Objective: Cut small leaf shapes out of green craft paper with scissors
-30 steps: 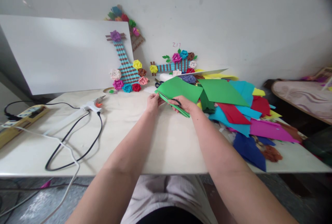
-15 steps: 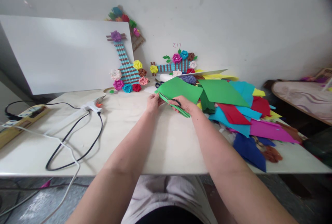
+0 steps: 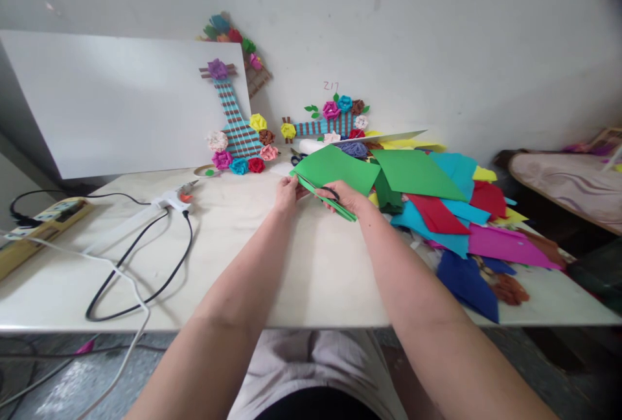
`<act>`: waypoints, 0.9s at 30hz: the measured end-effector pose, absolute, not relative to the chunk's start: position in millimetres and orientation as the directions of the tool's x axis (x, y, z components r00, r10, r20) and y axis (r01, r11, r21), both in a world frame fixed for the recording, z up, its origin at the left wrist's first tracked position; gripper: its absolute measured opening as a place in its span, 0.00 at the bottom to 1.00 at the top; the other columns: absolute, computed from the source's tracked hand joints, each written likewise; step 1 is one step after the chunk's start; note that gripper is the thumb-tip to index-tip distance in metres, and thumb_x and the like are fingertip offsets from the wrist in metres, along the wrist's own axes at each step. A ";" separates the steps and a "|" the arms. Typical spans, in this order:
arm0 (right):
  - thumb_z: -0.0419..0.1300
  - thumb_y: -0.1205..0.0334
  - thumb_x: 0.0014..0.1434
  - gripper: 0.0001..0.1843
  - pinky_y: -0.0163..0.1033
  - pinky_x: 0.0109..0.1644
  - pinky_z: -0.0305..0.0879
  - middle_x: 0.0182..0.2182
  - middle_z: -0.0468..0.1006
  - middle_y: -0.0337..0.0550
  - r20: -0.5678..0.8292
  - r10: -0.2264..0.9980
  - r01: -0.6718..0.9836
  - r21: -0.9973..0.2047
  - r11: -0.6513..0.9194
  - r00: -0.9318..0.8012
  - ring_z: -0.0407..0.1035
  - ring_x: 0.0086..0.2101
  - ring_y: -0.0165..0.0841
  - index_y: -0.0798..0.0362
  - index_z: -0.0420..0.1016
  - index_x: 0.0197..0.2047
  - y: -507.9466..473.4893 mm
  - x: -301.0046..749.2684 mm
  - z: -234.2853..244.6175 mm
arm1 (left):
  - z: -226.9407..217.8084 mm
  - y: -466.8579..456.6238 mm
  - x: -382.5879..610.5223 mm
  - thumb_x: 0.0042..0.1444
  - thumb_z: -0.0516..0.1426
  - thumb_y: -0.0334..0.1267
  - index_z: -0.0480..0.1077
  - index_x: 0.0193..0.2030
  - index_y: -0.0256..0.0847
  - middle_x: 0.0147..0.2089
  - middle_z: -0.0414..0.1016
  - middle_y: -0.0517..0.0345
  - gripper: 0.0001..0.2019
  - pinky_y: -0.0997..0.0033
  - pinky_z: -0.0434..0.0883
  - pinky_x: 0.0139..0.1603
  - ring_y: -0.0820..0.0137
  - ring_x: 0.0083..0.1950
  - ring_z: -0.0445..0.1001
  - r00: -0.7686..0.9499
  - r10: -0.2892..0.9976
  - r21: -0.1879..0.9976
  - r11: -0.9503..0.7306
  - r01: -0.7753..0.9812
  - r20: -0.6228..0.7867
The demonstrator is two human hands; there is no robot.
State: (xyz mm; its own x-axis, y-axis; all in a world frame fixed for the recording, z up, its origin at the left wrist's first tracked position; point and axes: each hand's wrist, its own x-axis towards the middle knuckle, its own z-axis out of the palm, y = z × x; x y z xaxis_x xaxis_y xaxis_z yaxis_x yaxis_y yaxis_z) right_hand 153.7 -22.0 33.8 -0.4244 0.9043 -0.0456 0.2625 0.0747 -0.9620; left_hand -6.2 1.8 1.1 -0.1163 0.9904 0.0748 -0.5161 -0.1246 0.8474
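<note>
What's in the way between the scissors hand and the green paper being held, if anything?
Nothing visible blocks it: the right hand holds the scissors at the near edge of the green paper, and the left hand grips its left end.

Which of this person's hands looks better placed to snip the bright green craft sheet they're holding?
Probably the right hand: it holds the black-handled metal scissors, blades lying along the bright green craft sheet. The left hand pinches the sheet's left corner.
</note>
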 end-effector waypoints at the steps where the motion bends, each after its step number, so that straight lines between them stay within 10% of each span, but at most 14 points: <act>1: 0.63 0.57 0.52 0.13 0.27 0.13 0.56 0.13 0.68 0.35 -0.046 0.902 0.265 -0.961 0.076 -0.429 0.59 0.11 0.22 0.60 0.70 0.28 -20.9 154.0 32.9 | 1.0 1.8 -6.3 0.52 0.58 0.40 0.55 0.30 0.39 0.20 0.67 0.63 0.13 0.66 0.73 0.35 0.74 0.22 0.71 -0.118 0.990 0.848 -0.123 -0.515 0.072; 27: 0.64 0.59 0.50 0.12 0.27 0.12 0.53 0.12 0.67 0.33 -0.027 0.909 0.289 -0.952 0.104 -0.416 0.58 0.11 0.21 0.59 0.69 0.26 -22.3 152.0 34.4 | 1.6 2.5 -6.7 0.52 0.58 0.39 0.57 0.31 0.39 0.21 0.67 0.63 0.11 0.65 0.73 0.35 0.73 0.22 0.71 -0.114 0.992 0.854 -0.102 -0.510 0.050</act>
State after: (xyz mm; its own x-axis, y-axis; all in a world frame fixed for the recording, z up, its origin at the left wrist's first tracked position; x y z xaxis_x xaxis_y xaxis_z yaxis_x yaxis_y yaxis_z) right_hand 152.0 -22.3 34.4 -0.4160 0.9089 -0.0271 0.2892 0.1040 -0.9516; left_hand -6.7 2.5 1.6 -0.1142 0.9922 0.0501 -0.5098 -0.1018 0.8543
